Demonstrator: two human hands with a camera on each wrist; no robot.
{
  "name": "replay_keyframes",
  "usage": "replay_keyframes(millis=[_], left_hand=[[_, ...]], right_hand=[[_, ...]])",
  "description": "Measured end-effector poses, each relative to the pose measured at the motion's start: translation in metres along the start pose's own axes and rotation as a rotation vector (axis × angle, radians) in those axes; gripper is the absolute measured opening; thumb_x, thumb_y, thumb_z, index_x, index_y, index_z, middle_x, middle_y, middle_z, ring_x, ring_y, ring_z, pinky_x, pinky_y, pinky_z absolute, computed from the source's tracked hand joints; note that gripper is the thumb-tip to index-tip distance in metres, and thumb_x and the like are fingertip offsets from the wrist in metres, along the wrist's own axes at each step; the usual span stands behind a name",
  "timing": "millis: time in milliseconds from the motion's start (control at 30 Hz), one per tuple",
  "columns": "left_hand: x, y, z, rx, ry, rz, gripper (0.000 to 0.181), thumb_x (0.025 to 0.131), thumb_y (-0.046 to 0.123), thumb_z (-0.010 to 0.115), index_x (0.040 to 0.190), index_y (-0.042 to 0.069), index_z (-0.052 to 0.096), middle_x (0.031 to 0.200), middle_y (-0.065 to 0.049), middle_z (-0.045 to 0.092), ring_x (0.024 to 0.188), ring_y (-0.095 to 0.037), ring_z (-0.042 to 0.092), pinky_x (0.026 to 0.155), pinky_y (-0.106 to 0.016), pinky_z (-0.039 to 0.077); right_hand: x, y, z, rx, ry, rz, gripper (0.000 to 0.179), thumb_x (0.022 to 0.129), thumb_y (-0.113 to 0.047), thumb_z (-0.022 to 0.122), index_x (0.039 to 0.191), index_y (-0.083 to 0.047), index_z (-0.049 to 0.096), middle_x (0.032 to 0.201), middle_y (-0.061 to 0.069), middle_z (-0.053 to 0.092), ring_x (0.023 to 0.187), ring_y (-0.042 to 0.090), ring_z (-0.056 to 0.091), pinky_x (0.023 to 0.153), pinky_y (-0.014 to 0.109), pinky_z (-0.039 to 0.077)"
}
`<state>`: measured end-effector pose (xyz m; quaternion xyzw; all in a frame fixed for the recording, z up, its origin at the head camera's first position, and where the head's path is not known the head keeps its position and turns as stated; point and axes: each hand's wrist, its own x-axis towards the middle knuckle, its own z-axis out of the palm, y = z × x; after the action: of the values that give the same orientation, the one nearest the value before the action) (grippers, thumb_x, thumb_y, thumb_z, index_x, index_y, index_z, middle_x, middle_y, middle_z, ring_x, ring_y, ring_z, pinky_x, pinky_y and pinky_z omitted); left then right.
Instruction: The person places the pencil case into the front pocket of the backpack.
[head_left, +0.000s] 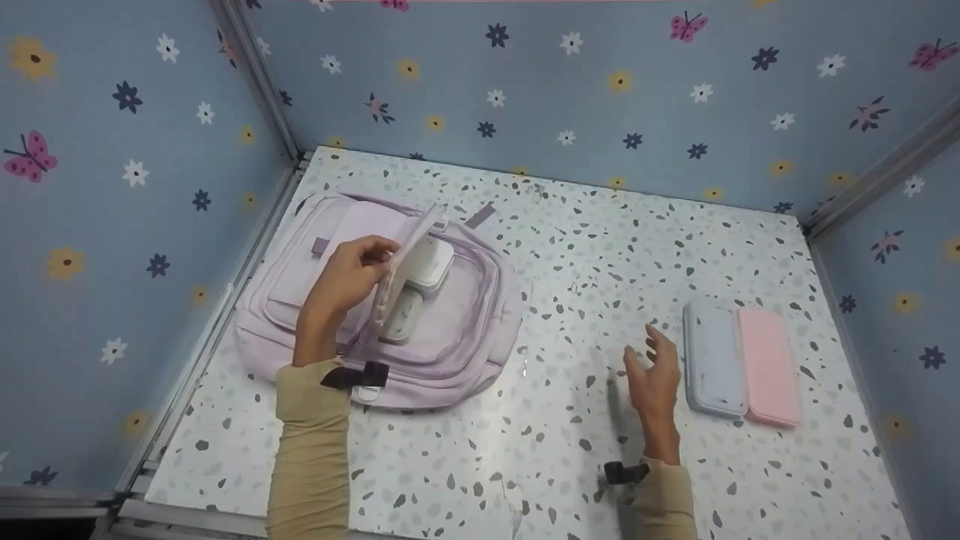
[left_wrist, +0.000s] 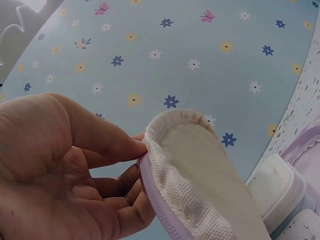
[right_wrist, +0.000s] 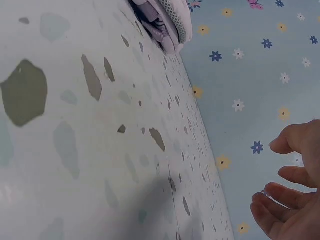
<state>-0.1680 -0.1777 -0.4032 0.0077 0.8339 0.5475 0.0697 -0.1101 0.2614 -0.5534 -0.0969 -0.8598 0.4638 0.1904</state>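
- The lifted flap (left_wrist: 200, 160) hides part of the white case (head_left: 431, 266) and of the smaller-looking case (head_left: 403, 316) inside my lilac backpack (head_left: 450, 379); I can't make out their full outlines.
- My sleeves (head_left: 311, 457) are cut off at the bottom of the head view, and the right wrist view catches only part of my right hand (head_left: 656, 375).
- The backpack lies on the left of the speckled table (head_left: 570, 300); I can't tell its long axis for sure. Its flap stands up, its edge slanting from far right to near left.
- My left hand (head_left: 349, 274) pinches that edge between thumb and fingers.
- My right hand, fingers loosely bent and apart, holds nothing, just left of the blue-grey case (head_left: 716, 360).
- That case and the pink case (head_left: 769, 367) lie side by side, long axes running away from me.
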Motion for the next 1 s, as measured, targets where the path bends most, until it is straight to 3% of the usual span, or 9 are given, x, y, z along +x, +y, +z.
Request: replay_keyframes(millis=[300,767,1000], left_hand=[[0.0,0.0,0.001,-0.003,0.001,-0.008,0.033,0.093,-0.002,0.045,0.123,-0.001,0.057,0.105,-0.013,0.053,0.093,-0.02,0.047,0.079,-0.027,0.041],[-0.001,0.0,0.001,0.003,0.006,-0.023,0.033,0.093,-0.002,0.045,0.124,-0.001,0.057,0.106,-0.014,0.054,0.093,-0.02,0.048,0.079,-0.026,0.041],[-0.002,0.002,0.002,-0.008,0.005,0.004,0.033,0.093,-0.002,0.046,0.124,-0.003,0.057,0.106,-0.015,0.054,0.091,-0.019,0.048,0.076,-0.022,0.041]], right_hand=[[0.007,0.017,-0.025,-0.043,0.045,0.075,0.053,0.087,-0.007,0.063,0.137,-0.001,0.046,0.134,0.023,0.045,0.122,0.038,0.046,0.101,0.05,0.04],[0.005,0.048,-0.067,-0.201,0.119,0.212,0.062,0.086,-0.014,0.065,0.14,0.002,0.039,0.137,0.028,0.037,0.127,0.044,0.039,0.105,0.055,0.032],[0.004,0.055,-0.079,-0.24,0.083,0.314,0.064,0.09,-0.022,0.06,0.144,-0.001,0.033,0.144,0.027,0.031,0.134,0.043,0.032,0.11,0.056,0.025]])
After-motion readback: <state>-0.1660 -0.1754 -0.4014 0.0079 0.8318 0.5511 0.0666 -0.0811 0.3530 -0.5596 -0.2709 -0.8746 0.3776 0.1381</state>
